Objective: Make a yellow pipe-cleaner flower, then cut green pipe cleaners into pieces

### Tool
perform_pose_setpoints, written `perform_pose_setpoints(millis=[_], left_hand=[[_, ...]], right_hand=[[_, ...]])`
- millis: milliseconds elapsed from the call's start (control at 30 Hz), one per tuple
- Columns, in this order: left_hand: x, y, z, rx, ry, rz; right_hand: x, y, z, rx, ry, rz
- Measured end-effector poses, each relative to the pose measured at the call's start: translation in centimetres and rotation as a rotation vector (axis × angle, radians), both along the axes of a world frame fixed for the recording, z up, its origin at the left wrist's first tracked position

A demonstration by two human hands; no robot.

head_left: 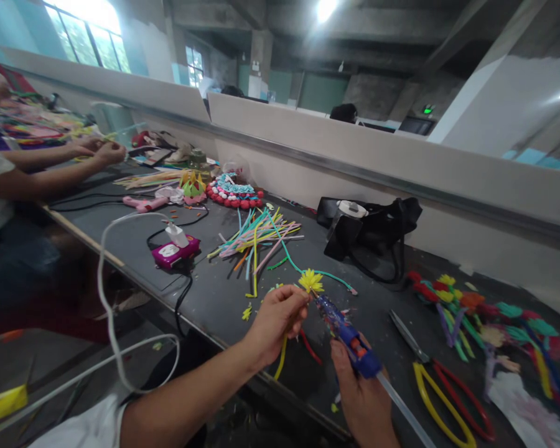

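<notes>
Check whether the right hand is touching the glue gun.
Touching: the head view shows the right hand with its thumb and fingers around the glue gun.

A pale partition (280, 121) is lining the far edge of the dark tabletop (373, 311); beyond, a window (98, 40) is glowing and a ceiling lamp (326, 9) is shining near concrete beams (457, 31).

1. Ref: pile (256, 239), on table (214, 298).
2. Strip (184, 255) left of pile, plug (175, 235) in it.
3. Crown (193, 188) behind pile, to its left.
4. Partition (270, 152) runs behind pile.
5. Bag (387, 224) right of pile, by partition.
6. Flower (310, 281) nearer than pile, slightly right, at left hand (282, 316).
7. Glue gun (348, 330) in right hand (364, 392), nearer than pile, to its right.
8. Scissors (423, 357) further right of pile, nearer.
9. Tissue (527, 407) far right of pile, past scissors.
</notes>
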State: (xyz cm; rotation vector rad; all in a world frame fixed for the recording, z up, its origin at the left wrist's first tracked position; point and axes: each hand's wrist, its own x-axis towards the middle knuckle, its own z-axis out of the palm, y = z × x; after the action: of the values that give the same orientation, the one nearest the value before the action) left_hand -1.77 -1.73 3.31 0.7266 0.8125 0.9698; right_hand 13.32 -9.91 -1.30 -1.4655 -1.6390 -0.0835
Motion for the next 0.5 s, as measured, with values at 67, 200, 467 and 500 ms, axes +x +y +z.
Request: perform_pose_setpoints(millis=[67,200,467,500], left_hand=[[0.03,-0.01,0.04,0.003,0.011,0.006],[0.08,-0.03,-0.01,0.015,0.021,0.012],[0.14,-0.05,-0.03,0.029,0.018,0.035],[0.15,-0.04,-0.02,0.03,0.018,0.038]], right_hand=[[0.16,0.16,0.02,0.003,-0.02,0.035],[0.53,0.36,0.03,0.027,-0.106,0.064],[0.59,0.16,-0.68,-0.03,-0.108,-0.025],[0.65,0.18,-0.72,-0.054,-0.109,0.0]])
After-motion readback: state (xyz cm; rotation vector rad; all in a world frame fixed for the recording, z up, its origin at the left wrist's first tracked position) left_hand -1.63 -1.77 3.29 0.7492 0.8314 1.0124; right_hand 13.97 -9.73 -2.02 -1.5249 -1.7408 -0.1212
